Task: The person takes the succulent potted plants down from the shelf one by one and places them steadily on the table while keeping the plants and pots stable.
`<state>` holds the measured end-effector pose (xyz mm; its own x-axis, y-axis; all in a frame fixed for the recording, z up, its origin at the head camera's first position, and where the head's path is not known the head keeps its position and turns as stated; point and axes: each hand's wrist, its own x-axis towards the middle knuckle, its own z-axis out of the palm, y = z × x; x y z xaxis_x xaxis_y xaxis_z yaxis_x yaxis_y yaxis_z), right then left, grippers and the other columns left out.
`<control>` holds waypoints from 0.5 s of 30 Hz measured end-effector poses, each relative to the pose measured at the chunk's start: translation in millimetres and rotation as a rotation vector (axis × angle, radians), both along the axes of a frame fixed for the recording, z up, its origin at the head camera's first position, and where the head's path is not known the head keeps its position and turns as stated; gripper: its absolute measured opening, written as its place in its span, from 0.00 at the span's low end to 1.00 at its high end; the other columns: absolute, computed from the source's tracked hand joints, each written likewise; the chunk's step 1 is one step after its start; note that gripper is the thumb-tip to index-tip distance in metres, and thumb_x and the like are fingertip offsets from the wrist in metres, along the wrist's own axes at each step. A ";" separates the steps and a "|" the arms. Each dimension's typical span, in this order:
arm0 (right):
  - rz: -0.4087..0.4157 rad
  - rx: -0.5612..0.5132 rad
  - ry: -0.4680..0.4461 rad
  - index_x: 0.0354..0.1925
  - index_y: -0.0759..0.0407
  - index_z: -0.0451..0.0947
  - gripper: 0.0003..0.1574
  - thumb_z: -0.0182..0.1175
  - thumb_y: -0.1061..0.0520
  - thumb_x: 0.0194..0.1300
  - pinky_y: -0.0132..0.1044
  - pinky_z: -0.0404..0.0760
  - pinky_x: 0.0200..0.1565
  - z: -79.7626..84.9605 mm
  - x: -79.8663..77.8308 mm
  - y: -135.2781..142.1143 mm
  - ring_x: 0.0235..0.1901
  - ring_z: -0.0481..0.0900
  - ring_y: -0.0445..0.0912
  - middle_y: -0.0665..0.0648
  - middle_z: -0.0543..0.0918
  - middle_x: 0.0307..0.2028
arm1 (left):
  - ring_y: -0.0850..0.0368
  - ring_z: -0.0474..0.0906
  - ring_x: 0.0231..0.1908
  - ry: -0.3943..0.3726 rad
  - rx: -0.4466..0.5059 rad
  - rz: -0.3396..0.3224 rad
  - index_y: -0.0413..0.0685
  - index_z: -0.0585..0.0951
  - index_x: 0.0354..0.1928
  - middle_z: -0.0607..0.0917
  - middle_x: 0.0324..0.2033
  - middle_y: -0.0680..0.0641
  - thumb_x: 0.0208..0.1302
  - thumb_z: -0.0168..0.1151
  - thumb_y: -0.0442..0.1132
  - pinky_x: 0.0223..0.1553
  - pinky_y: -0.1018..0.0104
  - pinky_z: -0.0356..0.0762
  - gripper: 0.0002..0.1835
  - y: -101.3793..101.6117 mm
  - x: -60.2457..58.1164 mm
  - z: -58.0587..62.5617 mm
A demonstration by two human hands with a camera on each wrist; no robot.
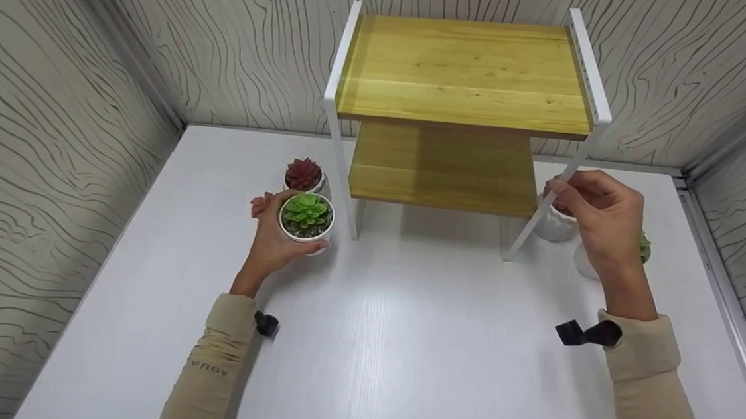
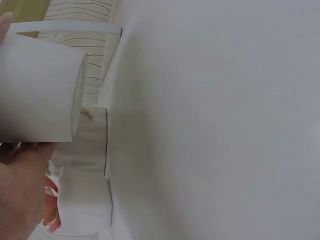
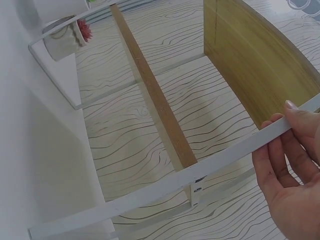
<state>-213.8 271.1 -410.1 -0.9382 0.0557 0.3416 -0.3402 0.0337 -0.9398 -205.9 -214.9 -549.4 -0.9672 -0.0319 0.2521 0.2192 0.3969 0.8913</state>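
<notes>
My left hand grips a white pot holding a green succulent, left of the shelf. In the left wrist view this white pot has its base off the tabletop. My right hand pinches the right front leg of a two-tier shelf, thumb on one side and fingers on the other. The shelf has a wooden top board, a lower board and white side frames. In the right wrist view the thumb and fingers hold the white bar.
A dark red succulent and a pinkish one, partly hidden, stand behind my left hand. Beyond my right hand are a textured white pot and another white pot with green leaves. Patterned walls enclose the white table.
</notes>
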 end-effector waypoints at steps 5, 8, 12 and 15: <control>-0.024 0.039 -0.017 0.47 0.72 0.86 0.14 0.72 0.63 0.67 0.26 0.88 0.41 0.7 0.2 -0.4 0.34 0.89 0.39 0.49 0.93 0.37 | 0.50 0.61 0.68 -0.007 0.017 0.003 0.50 0.68 0.73 0.73 0.65 0.44 0.35 0.93 0.43 0.75 0.43 0.58 0.59 -2.9 -0.2 -5.5; -0.037 0.055 -0.023 0.48 0.72 0.86 0.15 0.72 0.62 0.67 0.26 0.88 0.41 0.7 0.3 0.0 0.35 0.89 0.40 0.49 0.93 0.37 | 0.45 0.57 0.76 -0.019 -0.004 0.010 0.50 0.67 0.73 0.72 0.68 0.43 0.36 0.92 0.43 0.81 0.40 0.51 0.60 -2.4 -0.5 -6.6; -0.043 0.064 -0.026 0.48 0.71 0.86 0.15 0.72 0.62 0.67 0.26 0.88 0.42 0.4 0.7 0.6 0.36 0.90 0.42 0.49 0.93 0.37 | 0.41 0.49 0.82 -0.023 -0.029 0.015 0.49 0.66 0.74 0.72 0.70 0.43 0.36 0.92 0.44 0.84 0.38 0.39 0.61 -0.3 -1.8 -7.0; -0.037 0.057 -0.022 0.48 0.70 0.86 0.14 0.72 0.62 0.67 0.26 0.88 0.42 0.3 0.7 0.6 0.36 0.90 0.42 0.49 0.93 0.37 | 0.44 0.51 0.81 -0.021 -0.023 0.011 0.48 0.66 0.75 0.73 0.70 0.43 0.36 0.92 0.44 0.84 0.39 0.38 0.62 0.7 -2.7 -8.3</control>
<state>-213.1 271.7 -409.8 -0.9432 0.0718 0.3242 -0.3167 0.0995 -0.9433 -208.6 -214.2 -557.7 -0.9718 -0.0370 0.2328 0.1963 0.4200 0.8861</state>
